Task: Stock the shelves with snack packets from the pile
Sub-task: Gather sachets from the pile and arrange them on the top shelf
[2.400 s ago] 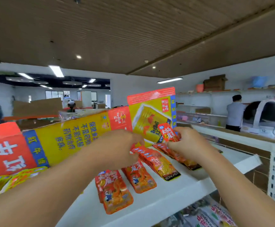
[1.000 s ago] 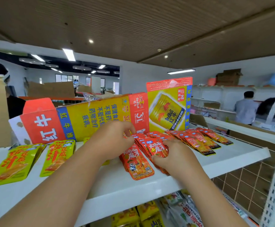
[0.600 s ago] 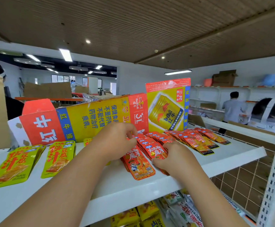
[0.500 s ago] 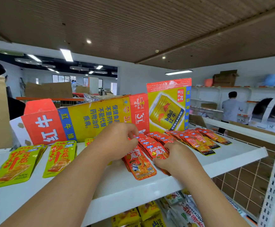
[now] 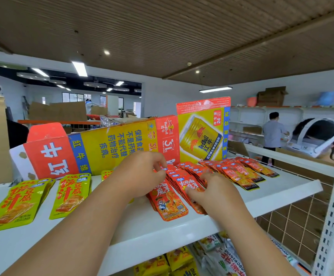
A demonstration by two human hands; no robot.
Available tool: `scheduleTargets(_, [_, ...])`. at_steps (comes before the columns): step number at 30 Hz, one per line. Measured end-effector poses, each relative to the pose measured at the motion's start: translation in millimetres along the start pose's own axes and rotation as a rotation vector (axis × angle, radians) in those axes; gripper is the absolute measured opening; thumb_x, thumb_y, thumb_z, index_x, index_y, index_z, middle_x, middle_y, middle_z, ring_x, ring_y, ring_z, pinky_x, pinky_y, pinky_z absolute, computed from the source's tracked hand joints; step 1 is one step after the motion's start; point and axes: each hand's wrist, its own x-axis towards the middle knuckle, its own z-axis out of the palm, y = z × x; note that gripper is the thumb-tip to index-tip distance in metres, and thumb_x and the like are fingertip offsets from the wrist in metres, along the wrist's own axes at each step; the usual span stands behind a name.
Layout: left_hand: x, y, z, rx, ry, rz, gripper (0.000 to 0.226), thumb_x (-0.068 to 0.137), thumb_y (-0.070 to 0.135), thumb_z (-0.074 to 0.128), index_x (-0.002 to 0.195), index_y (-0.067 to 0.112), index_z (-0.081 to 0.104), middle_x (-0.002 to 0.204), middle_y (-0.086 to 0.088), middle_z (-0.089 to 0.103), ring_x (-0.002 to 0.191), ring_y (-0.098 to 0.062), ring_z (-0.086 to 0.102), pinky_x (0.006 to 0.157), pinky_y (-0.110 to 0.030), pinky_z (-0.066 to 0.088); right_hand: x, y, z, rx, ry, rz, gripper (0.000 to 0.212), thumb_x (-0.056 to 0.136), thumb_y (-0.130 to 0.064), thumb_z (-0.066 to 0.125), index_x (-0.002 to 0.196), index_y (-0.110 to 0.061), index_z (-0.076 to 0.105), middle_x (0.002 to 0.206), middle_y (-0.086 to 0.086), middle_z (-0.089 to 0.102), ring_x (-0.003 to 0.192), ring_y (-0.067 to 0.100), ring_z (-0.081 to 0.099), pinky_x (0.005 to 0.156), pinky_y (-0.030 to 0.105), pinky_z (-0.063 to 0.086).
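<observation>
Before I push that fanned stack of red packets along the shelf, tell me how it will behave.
The red packets look thin and glossy, so they would probably slide over each other and spread. They seem light and floppy, likely drooping if lifted by one edge off the smooth shelf.

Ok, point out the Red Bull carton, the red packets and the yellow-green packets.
Red Bull carton [image 5: 102, 144]: head view, yellow side panel.
red packets [image 5: 168, 204]: head view, front packet's printed face.
yellow-green packets [image 5: 70, 196]: head view, right packet's middle.
</observation>
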Motion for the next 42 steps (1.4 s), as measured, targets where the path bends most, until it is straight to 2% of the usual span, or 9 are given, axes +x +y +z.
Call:
scheduleTargets(2, [0, -1, 0, -0.003, 0.005, -0.001, 0.012, 0.093, 0.035, 0.06, 0.102, 0.04, 0.066, 0.094, 0.02, 0.065, 0.081, 0.001, 0.058, 0.063, -0.024, 0.046, 1, 8, -2, 0.088, 0.15, 0.055, 0.042, 0.088, -0.054, 0.064, 0.111, -0.019, 0.068, 0.102, 0.0, 0.066, 0.093, 0.02, 0.059, 0.07, 0.031, 0.043])
scheduleTargets(5, [1, -2, 1, -0.001, 0.011, -0.001, 0.011, 0.093, 0.036, 0.061, 0.102, 0.04, 0.067, 0.093, 0.021, 0.065, 0.08, 0.002, 0.058, 0.062, -0.023, 0.045, 9, 32, -7, 0.133, 0.281, 0.112, 0.027, 0.09, -0.04, 0.064, 0.095, -0.014, 0.068, 0.089, 0.003, 0.064, 0.086, 0.025, 0.057, 0.067, 0.033, 0.038])
scheduleTargets(11, [2, -1, 2, 0.002, 0.009, 0.0, 0.011, 0.093, 0.035, 0.061, 0.101, 0.04, 0.066, 0.092, 0.022, 0.064, 0.08, 0.002, 0.058, 0.061, -0.023, 0.043, 25, 50, -13, 0.052, 0.145, 0.138, 0.041, 0.09, -0.04, 0.067, 0.12, -0.012, 0.066, 0.114, 0.006, 0.067, 0.101, 0.025, 0.059, 0.074, 0.031, 0.04])
scheduleTargets(17, [0, 2, 2, 0.02, 0.0, 0.006, 0.013, 0.094, 0.033, 0.06, 0.103, 0.039, 0.068, 0.09, 0.022, 0.064, 0.079, 0.003, 0.057, 0.058, -0.02, 0.041, 32, 46, -17, -0.034, -0.002, 0.13, 0.057, 0.082, -0.053, 0.071, 0.128, -0.02, 0.061, 0.123, 0.002, 0.066, 0.107, 0.024, 0.061, 0.074, 0.031, 0.042])
scheduleTargets(22, [0, 4, 1, 0.028, -0.014, 0.002, 0.013, 0.094, 0.033, 0.059, 0.102, 0.039, 0.067, 0.09, 0.022, 0.064, 0.08, 0.003, 0.058, 0.059, -0.021, 0.043, 39, 40, -15, -0.167, -0.068, 0.075, 0.052, 0.08, -0.059, 0.071, 0.115, -0.023, 0.059, 0.106, -0.002, 0.067, 0.089, 0.019, 0.058, 0.066, 0.031, 0.041])
scheduleTargets(27, [0, 5, 1, 0.015, -0.028, 0.002, 0.012, 0.095, 0.033, 0.059, 0.101, 0.04, 0.067, 0.092, 0.021, 0.064, 0.082, 0.001, 0.058, 0.062, -0.024, 0.046, 42, 40, -11, -0.218, -0.078, 0.041, 0.048, 0.079, -0.057, 0.071, 0.11, -0.023, 0.057, 0.102, -0.001, 0.065, 0.091, 0.022, 0.059, 0.065, 0.031, 0.043])
scheduleTargets(33, [-1, 5, 1, 0.006, -0.023, 0.004, 0.011, 0.095, 0.033, 0.059, 0.101, 0.04, 0.066, 0.091, 0.022, 0.063, 0.081, 0.001, 0.058, 0.061, -0.022, 0.044, 39, 48, -11, -0.031, 0.068, 0.078, 0.05, 0.082, -0.049, 0.072, 0.122, -0.021, 0.062, 0.113, 0.0, 0.068, 0.098, 0.022, 0.063, 0.07, 0.031, 0.044])
scheduleTargets(37, [-1, 3, 2, -0.023, -0.007, -0.006, 0.012, 0.093, 0.032, 0.061, 0.1, 0.039, 0.067, 0.092, 0.019, 0.065, 0.079, 0.0, 0.059, 0.064, -0.024, 0.047, 36, 56, -12, 0.123, 0.236, 0.16, 0.034, 0.082, -0.044, 0.073, 0.102, -0.019, 0.062, 0.101, 0.0, 0.063, 0.088, 0.022, 0.054, 0.069, 0.033, 0.039])
scheduleTargets(42, [-1, 2, 1, -0.032, 0.008, -0.004, 0.01, 0.093, 0.032, 0.062, 0.099, 0.039, 0.067, 0.09, 0.02, 0.064, 0.08, -0.001, 0.059, 0.061, -0.024, 0.045, 37, 61, -10, 0.142, 0.238, 0.172, 0.035, 0.083, -0.045, 0.074, 0.103, -0.02, 0.061, 0.102, -0.002, 0.061, 0.089, 0.019, 0.052, 0.071, 0.032, 0.037])
